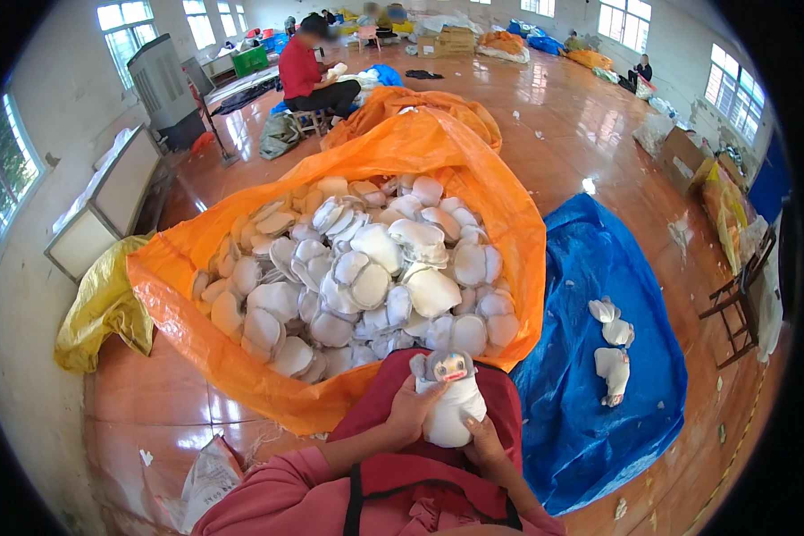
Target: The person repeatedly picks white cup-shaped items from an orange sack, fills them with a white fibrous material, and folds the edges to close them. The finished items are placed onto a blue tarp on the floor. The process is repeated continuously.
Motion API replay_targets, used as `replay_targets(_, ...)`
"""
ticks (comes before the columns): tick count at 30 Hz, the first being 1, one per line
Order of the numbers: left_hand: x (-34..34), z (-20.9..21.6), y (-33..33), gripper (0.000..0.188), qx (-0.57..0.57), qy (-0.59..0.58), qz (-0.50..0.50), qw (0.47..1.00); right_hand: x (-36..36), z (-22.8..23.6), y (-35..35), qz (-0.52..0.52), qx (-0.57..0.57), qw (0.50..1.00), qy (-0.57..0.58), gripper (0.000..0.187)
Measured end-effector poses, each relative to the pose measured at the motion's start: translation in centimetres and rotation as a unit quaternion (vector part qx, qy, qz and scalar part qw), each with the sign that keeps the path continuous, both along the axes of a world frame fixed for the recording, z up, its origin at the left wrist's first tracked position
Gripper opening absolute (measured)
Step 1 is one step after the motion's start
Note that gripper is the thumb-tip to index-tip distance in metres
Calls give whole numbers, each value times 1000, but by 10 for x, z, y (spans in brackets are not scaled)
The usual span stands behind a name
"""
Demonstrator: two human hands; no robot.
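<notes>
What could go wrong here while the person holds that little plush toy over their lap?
The toy sits upright between the left hand and right hand; it might slip onto the floor. The orange bag is heaped with white pieces near its edge, so some could spill.

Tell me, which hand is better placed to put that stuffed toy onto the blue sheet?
Probably the right hand: it holds the stuffed toy on the side nearest the blue sheet. The left hand is on the orange bag's side.

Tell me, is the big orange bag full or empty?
Full: the orange bag lies open, heaped with white plush pieces.
</notes>
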State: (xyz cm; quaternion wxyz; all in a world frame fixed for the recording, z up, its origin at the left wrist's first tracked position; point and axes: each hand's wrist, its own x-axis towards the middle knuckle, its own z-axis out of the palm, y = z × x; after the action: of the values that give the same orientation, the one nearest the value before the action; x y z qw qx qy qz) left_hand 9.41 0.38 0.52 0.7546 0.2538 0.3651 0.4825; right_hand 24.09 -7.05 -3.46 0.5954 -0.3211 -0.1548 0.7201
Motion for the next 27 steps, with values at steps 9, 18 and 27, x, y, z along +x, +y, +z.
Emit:
replay_targets(9, 2, -11, 31, 48, -33, 184, -206, 961, 38, 5, 3, -213, 26, 963, -163, 49)
replay_targets(18, -55, 21, 264, 13, 46, 131, -48, 989, 160, -84, -75, -402, -171, 887, -148, 43)
replay_targets(27, -154, 21, 324, 22, -46, 293, -5, 955, 155, -129, -166, -301, -389, 837, -239, 34)
